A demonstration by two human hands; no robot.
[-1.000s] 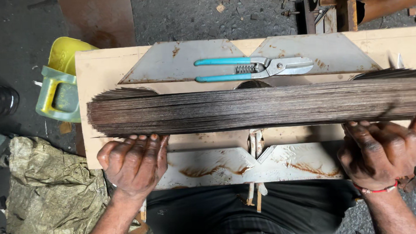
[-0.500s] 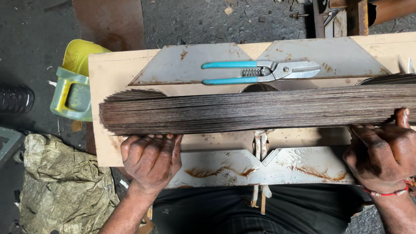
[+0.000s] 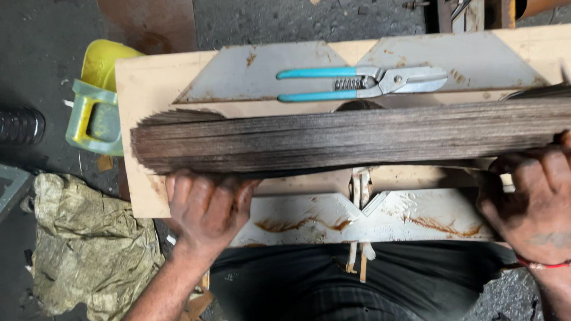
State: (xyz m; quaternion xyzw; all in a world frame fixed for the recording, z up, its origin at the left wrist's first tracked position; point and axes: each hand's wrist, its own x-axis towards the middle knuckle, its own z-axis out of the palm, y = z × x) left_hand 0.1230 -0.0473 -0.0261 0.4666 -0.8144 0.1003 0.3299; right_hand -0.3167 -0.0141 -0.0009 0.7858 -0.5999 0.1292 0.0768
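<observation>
Head view, the only one here: both hands are clamped on the near edge of a long bundle of thin dark strips (image 3: pixel 360 139) lying across a pale wooden counter (image 3: pixel 141 184). The left hand (image 3: pixel 205 204) has its fingers curled under and against the bundle near its left end, gripping it. The right hand (image 3: pixel 543 196), red thread at the wrist, grips the same near edge far along toward the right, fingers wrapped up over the strips. So neither hand is loose; both are grasping the bundle.

Just past the bundle, on the far side from the hands, a pair of snips with blue handles (image 3: pixel 359 82) lies on a grey metal plate (image 3: pixel 257 73), untouched. Another rusty grey plate (image 3: pixel 363 218) sits on the near side, between the hands. Left of the left hand, off the counter: a yellow-green plastic container (image 3: pixel 97 104) and a crumpled sack (image 3: pixel 92 243) on the floor.

My read: this is the squaring-up stage, the strips being pressed together and evened out. Any next move needs even pressure from both hands so the stack doesn't fan out.
</observation>
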